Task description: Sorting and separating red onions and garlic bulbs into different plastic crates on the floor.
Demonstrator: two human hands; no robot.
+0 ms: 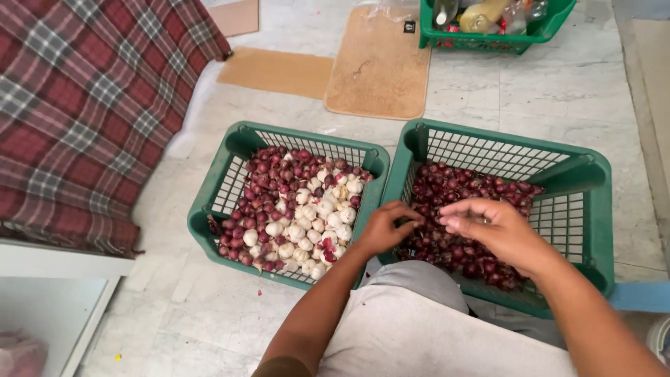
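Hands (433, 227) over shallots (460, 192), green crate (579, 174)

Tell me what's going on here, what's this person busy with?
A person sits on a marble floor over two green plastic crates. Both hands, the left hand and right hand, are in the right crate, working among small dark red shallots. Whether the fingers pinch one bulb is hard to tell. The left crate holds a mix of red shallots and white garlic bulbs. Mats and another green basket lie farther off.
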